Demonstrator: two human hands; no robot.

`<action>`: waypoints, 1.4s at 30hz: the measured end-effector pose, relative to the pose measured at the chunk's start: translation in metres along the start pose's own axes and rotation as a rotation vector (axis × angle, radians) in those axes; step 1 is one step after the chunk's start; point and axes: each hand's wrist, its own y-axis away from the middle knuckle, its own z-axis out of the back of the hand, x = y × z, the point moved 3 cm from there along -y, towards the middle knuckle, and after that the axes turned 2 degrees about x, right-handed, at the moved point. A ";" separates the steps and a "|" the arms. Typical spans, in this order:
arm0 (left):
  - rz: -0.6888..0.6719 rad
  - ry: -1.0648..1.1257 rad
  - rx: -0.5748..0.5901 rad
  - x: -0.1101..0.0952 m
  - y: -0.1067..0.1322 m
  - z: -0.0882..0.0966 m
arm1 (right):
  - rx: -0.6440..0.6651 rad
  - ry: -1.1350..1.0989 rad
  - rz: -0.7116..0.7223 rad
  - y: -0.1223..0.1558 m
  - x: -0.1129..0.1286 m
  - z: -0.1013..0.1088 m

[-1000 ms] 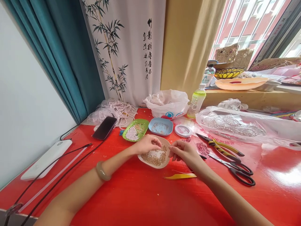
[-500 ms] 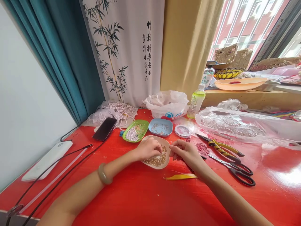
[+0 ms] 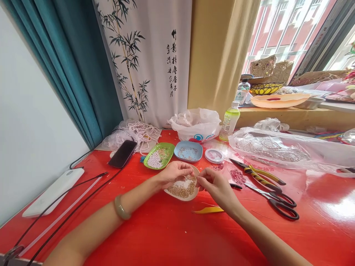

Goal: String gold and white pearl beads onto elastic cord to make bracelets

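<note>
A beige dish [image 3: 191, 195] full of small gold beads [image 3: 180, 190] lies on the red table [image 3: 172, 236] in front of me. My left hand [image 3: 174, 173] hovers over the dish's far left side, fingertips pinched together on something too small to name. My right hand [image 3: 215, 183] sits at the dish's right rim, its fingers also pinched, almost touching the left fingertips. A jade-coloured bangle [image 3: 120, 207] circles my left wrist.
Behind the dish stand a green tray of pearls [image 3: 158, 155], a blue dish [image 3: 188, 150] and a round lid [image 3: 214, 155]. Pliers [image 3: 260, 175] and scissors [image 3: 277, 201] lie to the right, a yellow strip [image 3: 208, 210] nearby. A phone [image 3: 122, 153], cables and plastic bags sit around.
My left hand lifted from the beads and pinched its fingertips, moving toward my right hand. The two hands have come closer together over the dish.
</note>
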 end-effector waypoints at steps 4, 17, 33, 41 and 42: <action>0.029 0.073 -0.008 0.001 0.001 -0.002 | -0.007 0.021 0.007 0.001 0.001 -0.001; 0.047 0.119 -0.048 0.003 0.001 -0.002 | -0.049 0.029 0.002 0.003 0.007 0.000; 0.021 0.086 -0.148 -0.001 0.001 -0.001 | 0.001 -0.075 -0.041 0.001 0.002 -0.001; 0.026 0.146 -0.212 -0.002 0.000 0.000 | 0.081 -0.263 -0.076 -0.008 -0.014 -0.004; 0.030 0.160 -0.216 -0.002 0.000 0.001 | 0.084 -0.277 -0.075 -0.008 -0.014 -0.004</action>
